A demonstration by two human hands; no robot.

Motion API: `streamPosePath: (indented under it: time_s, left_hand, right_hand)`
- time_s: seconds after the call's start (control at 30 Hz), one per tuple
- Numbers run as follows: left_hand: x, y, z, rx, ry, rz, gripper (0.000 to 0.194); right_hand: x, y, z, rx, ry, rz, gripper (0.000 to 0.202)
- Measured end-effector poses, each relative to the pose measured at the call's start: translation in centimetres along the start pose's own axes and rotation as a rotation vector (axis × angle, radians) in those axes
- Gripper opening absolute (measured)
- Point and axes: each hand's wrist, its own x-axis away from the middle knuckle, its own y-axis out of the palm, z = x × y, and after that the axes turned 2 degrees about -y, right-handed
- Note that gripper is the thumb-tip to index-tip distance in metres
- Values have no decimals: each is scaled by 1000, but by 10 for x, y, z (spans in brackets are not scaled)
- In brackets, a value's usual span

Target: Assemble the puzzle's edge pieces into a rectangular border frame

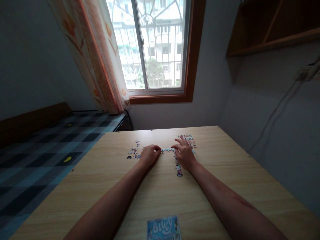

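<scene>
Jigsaw pieces lie on the pale wooden table (pixel 155 186). A joined strip (pixel 168 149) runs between my hands and meets a column of joined pieces (pixel 179 171) that comes toward me. My left hand (pixel 150 155) is at the strip's left end, thumb and forefinger pinched together; what is between them is too small to tell. Over the column's upper part is my right hand (pixel 184 153), its fingers spread and holding nothing. Loose pieces (pixel 133 151) lie left of my left hand, and more pieces (pixel 188 136) lie beyond my right hand.
A blue card or box marked "BLUEY" (pixel 163 228) lies at the near edge. Beyond the table are a window (pixel 162 50) and a flowered curtain (pixel 100 66). A bed with a checked cover (pixel 50 146) stands at the left, and a shelf (pixel 275 43) hangs at the upper right.
</scene>
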Motion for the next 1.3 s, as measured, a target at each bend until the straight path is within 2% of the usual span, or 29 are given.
streamPosePath:
  time_s: [0.33,0.53,0.67,0.87,1.03,1.3]
  left_hand:
    - [0,1,-1,-57,93,43,15]
    - [-3,2,-8,-19,132,82,18]
    - [-5,2,-15,-2,225,61,22]
    - [-5,0,-14,-154,332,-1,21]
    - [-4,-2,-9,-182,335,-7,19]
    - [-2,0,-14,-159,356,47,20]
  right_hand:
    - [0,1,2,-10,-2,23,29]
    - [0,0,1,-4,6,8,29]
    - [0,0,1,12,-3,-17,29]
    - [1,2,2,32,2,-46,29]
    - [0,3,3,29,4,-40,28]
    - [0,1,1,12,14,-45,29]
